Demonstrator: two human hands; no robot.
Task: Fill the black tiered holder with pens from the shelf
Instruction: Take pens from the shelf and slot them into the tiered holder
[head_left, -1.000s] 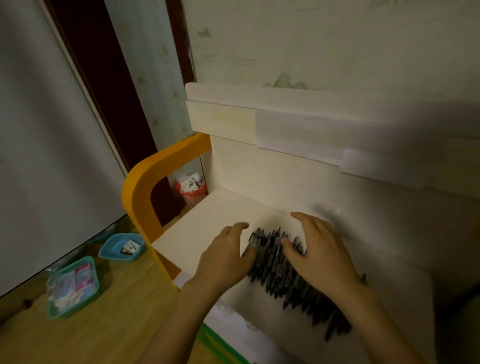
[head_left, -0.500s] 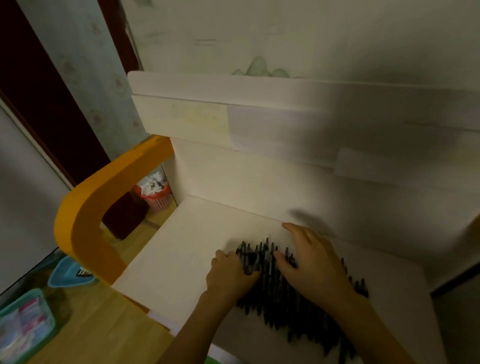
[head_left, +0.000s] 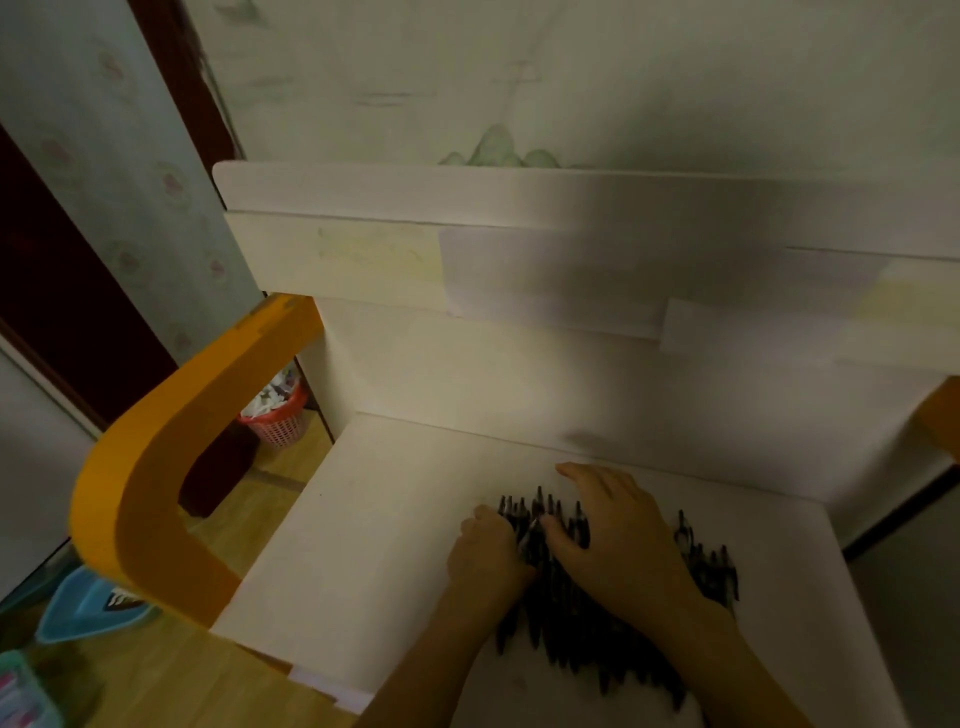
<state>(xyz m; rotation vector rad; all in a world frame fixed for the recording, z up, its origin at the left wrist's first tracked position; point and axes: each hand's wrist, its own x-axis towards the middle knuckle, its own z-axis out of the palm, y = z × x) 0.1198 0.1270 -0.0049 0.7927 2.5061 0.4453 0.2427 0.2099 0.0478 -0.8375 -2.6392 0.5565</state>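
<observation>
— What was the biggest thing in view?
— The white shelf (head_left: 395, 519), with its tall white back panel (head_left: 519, 374) rising behind it and a curved orange side frame (head_left: 156, 467) at its left end. Past that frame, down on the wooden floor (head_left: 156, 675), stood a red basket (head_left: 278, 421) of white scraps and a blue tray (head_left: 88, 608).
— And the pens?
— A heap of black pens (head_left: 571, 623) lay on the shelf, toward its right and front. They lay roughly side by side, long axes running front to back, their far ends pointing at the back panel. Toward the right the row fanned out a little, those pens slanting.
— How did the hands sit?
— Both came in from the lower edge, palms down. The left hand (head_left: 488, 551) was at the left edge of the heap, knuckles up, fingers curled in against the outermost pens; whether it truly gripped any I could not tell, since the fingers were tucked under. The right hand (head_left: 618, 540) lay flat on top of the heap, fingers spread and nearly straight, index reaching toward the back panel, thumb angled left toward the other hand.
— So the right one pinched nothing?
— Nothing; it pressed on the pens, released.
— Was the black tiered holder there?
— It did not show.
</observation>
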